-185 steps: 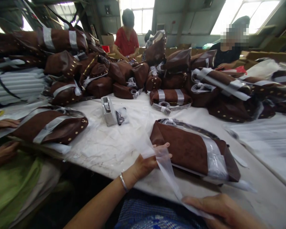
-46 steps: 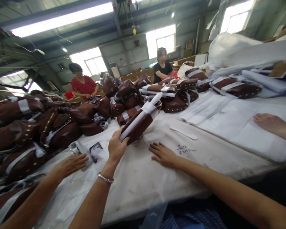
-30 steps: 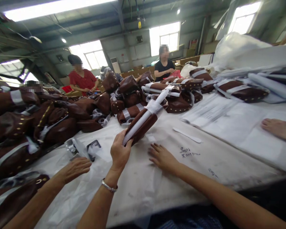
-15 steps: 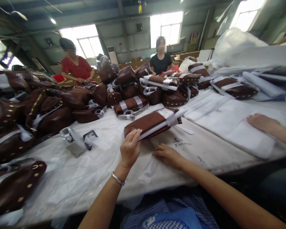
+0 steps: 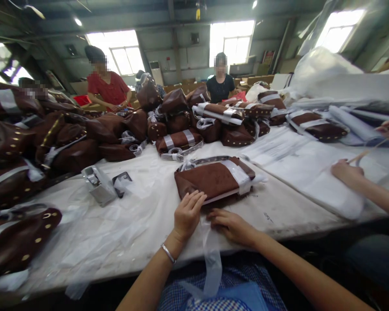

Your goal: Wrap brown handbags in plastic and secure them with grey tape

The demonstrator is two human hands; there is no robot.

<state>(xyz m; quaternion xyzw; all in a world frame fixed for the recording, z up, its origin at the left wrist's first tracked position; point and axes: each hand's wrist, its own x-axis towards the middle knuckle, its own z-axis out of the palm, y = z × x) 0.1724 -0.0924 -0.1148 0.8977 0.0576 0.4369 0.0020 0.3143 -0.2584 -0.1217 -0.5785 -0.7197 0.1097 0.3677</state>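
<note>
A brown handbag (image 5: pixel 207 179) lies on the table in front of me, with a white translucent band wrapped round its right part. My left hand (image 5: pixel 188 212) is closed over its near left edge, fingers on top and thumb hidden. Just below the bag my right hand (image 5: pixel 231 225) is curled, its fingertips at the upper end of a translucent strip (image 5: pixel 213 263). That strip hangs over the table edge towards my lap. The grip on it is partly hidden.
A heap of brown handbags (image 5: pixel 116 131) fills the back and left. A tape dispenser (image 5: pixel 99 185) stands left, beside a small dark object (image 5: pixel 121 183). White sheets (image 5: pixel 294 164) are stacked at right, near a co-worker's hand (image 5: pixel 348 172). Two people stand beyond the heap.
The bag has been lowered flat and turned, showing more of its top and its strap. The translucent strip now hangs by my right hand. At right, the co-worker's second hand has appeared.
</note>
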